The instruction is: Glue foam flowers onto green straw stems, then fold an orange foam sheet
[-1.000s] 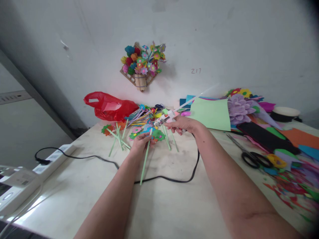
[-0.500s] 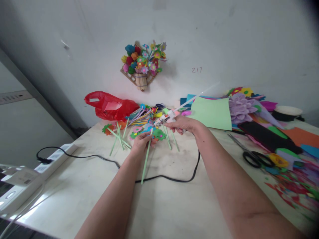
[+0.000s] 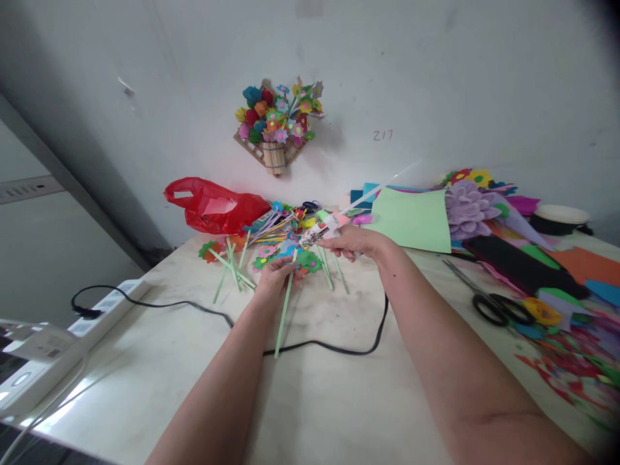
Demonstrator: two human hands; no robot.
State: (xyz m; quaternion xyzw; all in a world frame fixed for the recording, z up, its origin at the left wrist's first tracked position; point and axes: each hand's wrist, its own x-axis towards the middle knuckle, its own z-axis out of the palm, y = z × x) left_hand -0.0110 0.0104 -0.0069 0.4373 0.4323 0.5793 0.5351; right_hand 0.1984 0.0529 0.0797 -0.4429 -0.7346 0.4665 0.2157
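Green strip [image 3: 283,315], long and narrow, slanted through the middle of the frame, its lower end at lower centre above the pale tabletop [image 3: 334,407]. It crossed the line of a black cord [image 3: 334,350] there; whether the two touched could not be told. Farther up, the left hand [image 3: 276,272] had thumb and fingers closed in a pinch on the strip, a little short of its upper end. By its look the strip was probably light and thin, stiff enough to keep straight yet easy to bend or crease, and not very slippery. A light pinch close to the upper end seemed the best hold, with the fingertips back from the nozzle, which might be hot.

Just beyond, at centre, the right hand [image 3: 356,240] was wrapped around the glue gun [image 3: 318,231]; its trigger finger could not be made out. The nozzle pointed down to the left, at or very near the strip's upper end; contact was too small to judge. The gun looked rigid and heavier than the strip, best held by its handle. A clear glue stick [image 3: 361,202] jutted from its back toward upper right.

Around and behind the left hand lay foam flowers [image 3: 310,260], with loose green strips [image 3: 232,271] left of centre. Farther back sat a red bag [image 3: 213,210], and on the wall at upper centre hung a flower arrangement [image 3: 278,119].
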